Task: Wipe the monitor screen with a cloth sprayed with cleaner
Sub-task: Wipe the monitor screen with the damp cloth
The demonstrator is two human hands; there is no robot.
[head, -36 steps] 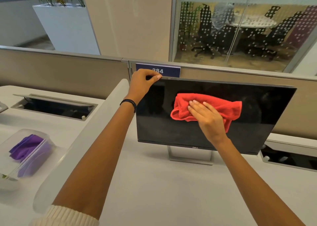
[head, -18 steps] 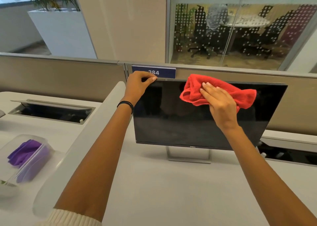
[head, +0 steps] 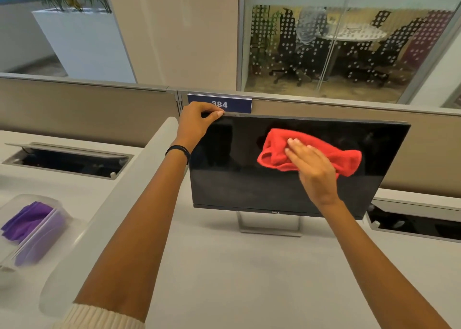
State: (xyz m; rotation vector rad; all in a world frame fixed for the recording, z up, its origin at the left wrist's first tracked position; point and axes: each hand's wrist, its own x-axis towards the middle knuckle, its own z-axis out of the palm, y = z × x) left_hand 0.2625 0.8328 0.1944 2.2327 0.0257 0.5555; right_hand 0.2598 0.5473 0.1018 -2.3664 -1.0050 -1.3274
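At a white office desk (head: 249,278), closed along its far edge by a low beige partition (head: 87,109), we look down on a dark monitor (head: 237,186). It stands on a grey stand (head: 269,226) near the desk's far edge, screen facing us. A curved white divider (head: 112,204) runs from the partition toward the near left corner of the desk. Beyond it, a cable hatch (head: 64,159) is sunk into the surface. Nearer us, at the left edge, we see a clear tub (head: 63,219) holding a purple cloth (head: 27,221).

The red cloth (head: 346,159) lies bunched against the upper part of the screen, right of centre. Its folds spill out on either side of the right hand (head: 311,169), which presses it to the glass. That hand is laid flat, fingers straight and close together, the palm over the cloth's lower middle and no finger curled round the fabric.

The left hand (head: 194,124) is well apart from the cloth, at the monitor's top left corner. We see it gripping the frame there, its fingers curled round the top edge. Just behind its knuckles, a blue number plate (head: 237,103) reading 384 is fixed to the top of the partition.

A dark wristband (head: 178,150) circles the left wrist, and a cream sleeve (head: 99,316) shows at the bottom of the frame.
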